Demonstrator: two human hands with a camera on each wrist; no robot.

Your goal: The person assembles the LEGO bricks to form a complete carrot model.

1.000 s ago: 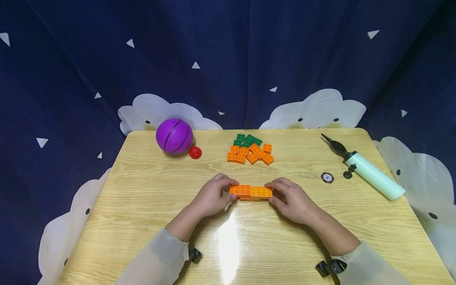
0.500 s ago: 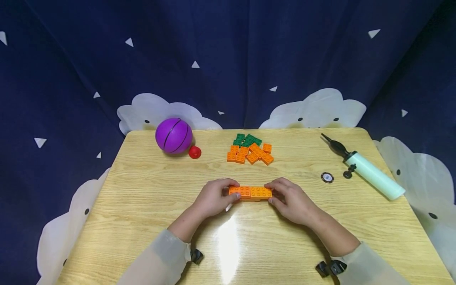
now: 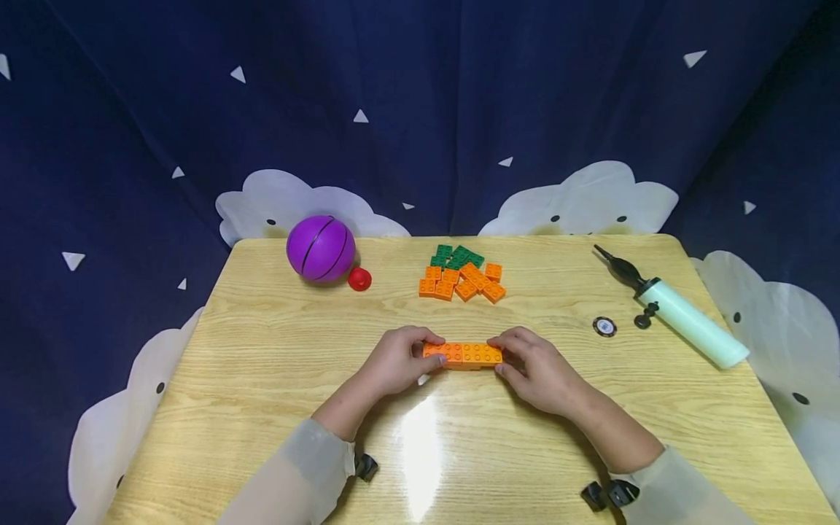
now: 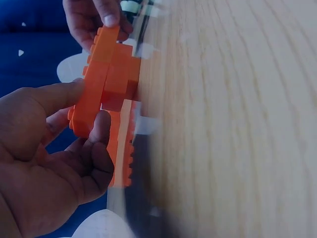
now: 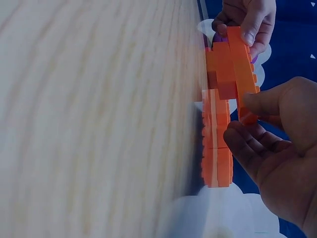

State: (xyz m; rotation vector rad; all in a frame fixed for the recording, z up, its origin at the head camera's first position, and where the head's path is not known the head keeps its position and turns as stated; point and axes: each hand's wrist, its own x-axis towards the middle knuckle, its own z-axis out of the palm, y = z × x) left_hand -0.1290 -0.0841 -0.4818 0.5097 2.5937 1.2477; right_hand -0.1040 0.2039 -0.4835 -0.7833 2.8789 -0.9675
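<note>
Pressing step, it seems: left hand (image 3: pixel 394 361) and right hand (image 3: pixel 534 364) pinch the ends of orange brick row (image 3: pixel 462 355) between them; next needs even downward pressure.

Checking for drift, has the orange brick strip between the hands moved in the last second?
No. The orange brick strip lies the same way below the loose brick pile.

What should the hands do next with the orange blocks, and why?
Probably press the two top bricks down firmly. Left hand and right hand grip the ends of the orange block row, with a lower brick bridging the middle.
</note>
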